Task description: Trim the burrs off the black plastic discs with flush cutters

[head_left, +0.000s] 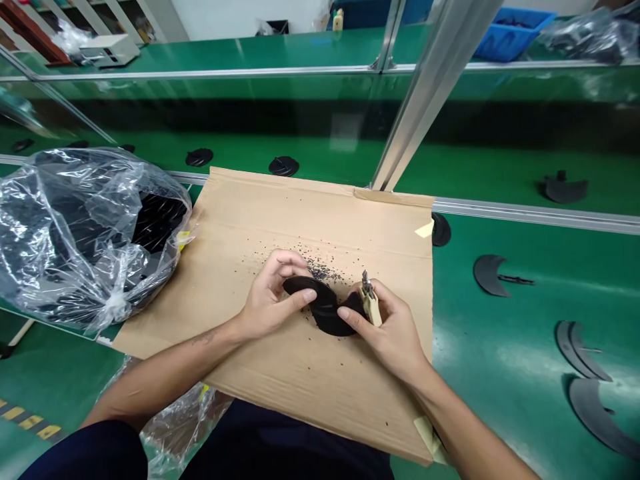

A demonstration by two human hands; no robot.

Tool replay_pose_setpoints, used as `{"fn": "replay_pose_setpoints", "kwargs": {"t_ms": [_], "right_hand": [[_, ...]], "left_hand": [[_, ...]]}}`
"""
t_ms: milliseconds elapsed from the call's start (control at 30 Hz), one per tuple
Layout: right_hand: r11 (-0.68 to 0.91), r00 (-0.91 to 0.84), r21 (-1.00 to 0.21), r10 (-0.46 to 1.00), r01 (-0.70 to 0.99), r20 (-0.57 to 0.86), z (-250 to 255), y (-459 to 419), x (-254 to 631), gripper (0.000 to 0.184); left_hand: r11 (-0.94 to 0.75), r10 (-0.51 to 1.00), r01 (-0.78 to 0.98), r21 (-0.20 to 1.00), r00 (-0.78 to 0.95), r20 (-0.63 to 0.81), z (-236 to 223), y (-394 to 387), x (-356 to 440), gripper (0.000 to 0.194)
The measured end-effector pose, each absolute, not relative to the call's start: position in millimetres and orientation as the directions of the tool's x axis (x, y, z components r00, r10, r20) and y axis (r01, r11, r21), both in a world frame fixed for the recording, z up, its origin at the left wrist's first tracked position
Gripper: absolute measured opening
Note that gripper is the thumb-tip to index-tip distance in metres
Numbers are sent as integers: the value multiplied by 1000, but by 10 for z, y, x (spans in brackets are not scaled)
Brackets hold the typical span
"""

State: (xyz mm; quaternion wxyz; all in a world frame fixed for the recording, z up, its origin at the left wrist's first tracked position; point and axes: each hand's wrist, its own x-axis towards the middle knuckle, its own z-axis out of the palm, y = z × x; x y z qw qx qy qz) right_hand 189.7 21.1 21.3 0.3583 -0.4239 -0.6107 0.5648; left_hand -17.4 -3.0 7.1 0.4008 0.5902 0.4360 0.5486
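Note:
My left hand (267, 300) is closed on the left side of a curved black plastic part (334, 323), thumb on top and fingers beneath. My right hand (395, 333) pinches the other side of the same part. A pair of nippers (371, 305) with cream handles sits in that hand too, its metal jaws pointing up and away from me. Both hands are just above a cardboard sheet (240, 213). Small black plastic scraps (323, 270) are scattered on the cardboard just beyond the part.
At left a clear plastic bag (90, 233) holds black parts. A green conveyor (340, 153) carries black discs behind the cardboard. More curved black parts (491, 275) lie on the green table at right. A slanted metal post (425, 100) rises at the cardboard's far edge.

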Motion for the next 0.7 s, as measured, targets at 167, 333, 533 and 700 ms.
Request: {"fn": "replay_pose_setpoints", "kwargs": {"t_ms": [167, 333, 533, 700], "right_hand": [[0, -367, -989, 929, 148, -55, 181, 162, 1873, 24], [12, -353, -989, 935, 145, -40, 180, 111, 1841, 27], [44, -357, -988, 934, 146, -11, 214, 99, 1833, 28], [89, -367, -980, 930, 180, 17, 187, 94, 1843, 26]], "left_hand": [[-350, 936, 294, 890, 68, 346, 38, -94, -87, 14], [-346, 934, 318, 883, 32, 355, 20, -137, -77, 14], [-444, 892, 326, 835, 69, 448, 17, -145, -70, 15], [-532, 833, 407, 743, 94, 545, 21, -128, -62, 14]]}}
